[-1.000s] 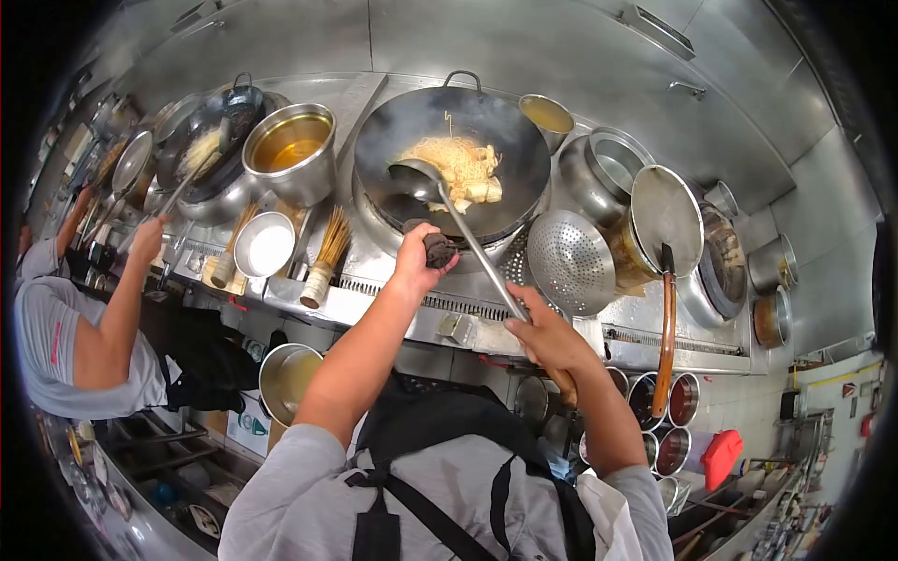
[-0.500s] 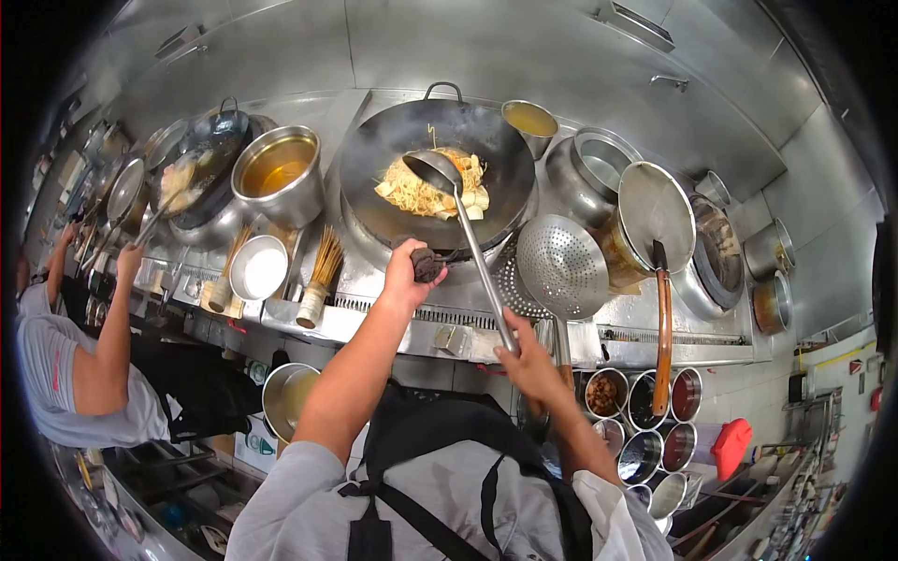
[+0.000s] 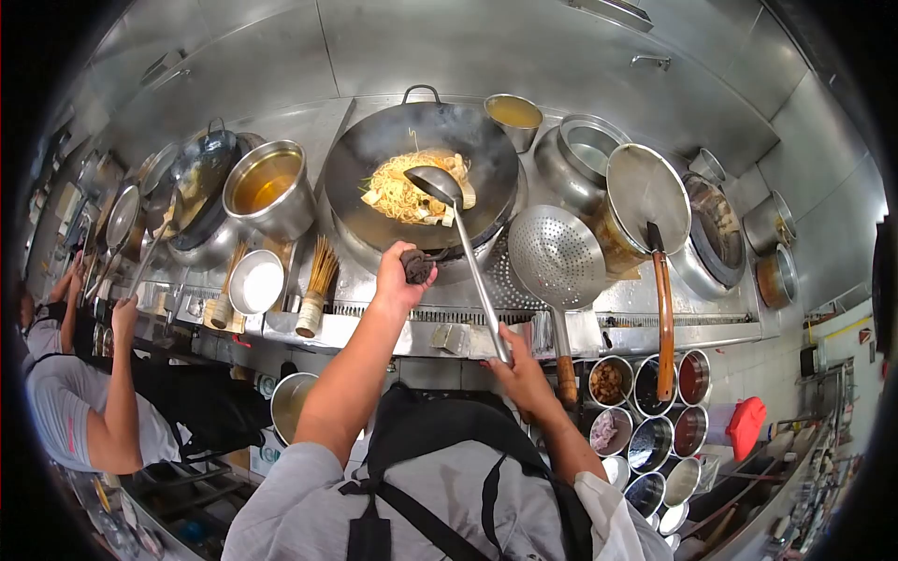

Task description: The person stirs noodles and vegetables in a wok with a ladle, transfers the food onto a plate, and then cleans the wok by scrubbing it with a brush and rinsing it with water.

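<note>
Noodles with pale chunks (image 3: 407,192) lie in the large black wok (image 3: 351,178) on the stove. My left hand (image 3: 404,276) is closed round a dark cloth (image 3: 418,266) at the wok's near edge, where the near handle is mostly hidden. In my right hand (image 3: 520,366) is the lower end of a long metal ladle (image 3: 477,271), whose dark bowl rests over the noodles. A perforated skimmer (image 3: 558,254) lies just beyond my right hand, its wooden handle pointing toward me.
A pot of amber liquid (image 3: 271,182), a white bowl (image 3: 256,281) and a bamboo brush (image 3: 320,280) stand left of the wok. To the right are a mesh strainer (image 3: 647,198) and several seasoning tins (image 3: 650,442). A co-worker (image 3: 112,402) holds a utensil at another wok (image 3: 201,187).
The ladle bowl and noodles have shifted slightly within the wok. My right hand is a little lower. The co-worker's utensil and arm have moved, and the whole view has shifted slightly.
</note>
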`<state>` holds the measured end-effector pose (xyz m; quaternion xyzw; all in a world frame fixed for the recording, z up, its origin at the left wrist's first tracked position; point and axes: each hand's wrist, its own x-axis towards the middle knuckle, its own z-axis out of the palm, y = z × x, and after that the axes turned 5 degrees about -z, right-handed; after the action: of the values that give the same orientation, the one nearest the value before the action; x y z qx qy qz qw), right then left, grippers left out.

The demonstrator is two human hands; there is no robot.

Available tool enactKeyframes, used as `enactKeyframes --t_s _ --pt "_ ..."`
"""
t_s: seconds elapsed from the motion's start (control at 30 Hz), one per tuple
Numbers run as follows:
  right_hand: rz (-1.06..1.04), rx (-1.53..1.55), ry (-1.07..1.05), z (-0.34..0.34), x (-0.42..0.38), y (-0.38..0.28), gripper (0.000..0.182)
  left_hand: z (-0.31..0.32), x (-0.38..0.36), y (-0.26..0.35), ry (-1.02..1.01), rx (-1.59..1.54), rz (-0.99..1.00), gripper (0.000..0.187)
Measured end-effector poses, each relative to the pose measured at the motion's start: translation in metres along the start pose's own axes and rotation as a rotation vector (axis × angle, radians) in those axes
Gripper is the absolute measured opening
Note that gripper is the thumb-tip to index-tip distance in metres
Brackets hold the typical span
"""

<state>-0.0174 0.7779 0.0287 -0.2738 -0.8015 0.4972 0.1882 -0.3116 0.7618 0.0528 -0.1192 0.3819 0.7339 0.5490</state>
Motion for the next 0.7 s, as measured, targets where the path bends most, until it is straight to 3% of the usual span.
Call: enactKeyframes --t_s 0.03,0.07,0.1,0.17,0.2,0.23,0.3,0.5,0.63,0.7 --pt "-0.058 -0.028 0.027 -0.008 0.002 -0.005 0.063 -0.001 0.001 0.0 -0.023 -0.007 -0.013 0.016" --pt "0.197 0.322 -0.053 -0.028 0.006 -0.043 0.063 -0.001 0.0 0.0 -0.026 -0.009 -0.012 0.016" --pt "0.192 0.316 -0.055 -0.04 0.017 -0.052 0.063 0.001 0.0 0.0 -0.03 -0.001 -0.003 0.016" --pt "0.283 0.828 -0.059 -0.055 0.029 -0.059 0.062 -0.001 -0.002 -0.002 -0.03 0.003 0.001 0.015" --pt "0.239 0.553 0.026 -0.043 0.043 -0.044 0.061 0.0 -0.002 -0.003 -0.019 -0.006 -0.012 0.016" --pt "0.228 0.538 0.015 -0.043 0.06 -0.043 0.061 0.002 -0.001 -0.001 -0.012 -0.017 -0.016 0.016" --pt "0.15 0.191 0.132 -0.041 0.098 -0.046 0.06 0.002 -0.003 -0.002 -0.011 -0.009 0.009 0.016" --pt "0.199 0.29 0.052 -0.039 0.225 -0.078 0.053 0.0 0.0 -0.005 -0.031 -0.004 0.025 0.016" --pt "0.202 0.155 -0.107 -0.011 0.23 -0.081 0.055 0.0 0.001 -0.004 -0.034 -0.002 0.018 0.016" --pt "-0.084 -0.18 -0.221 -0.006 0.202 -0.067 0.057 -0.004 0.004 -0.005 -0.042 0.004 0.021 0.016"
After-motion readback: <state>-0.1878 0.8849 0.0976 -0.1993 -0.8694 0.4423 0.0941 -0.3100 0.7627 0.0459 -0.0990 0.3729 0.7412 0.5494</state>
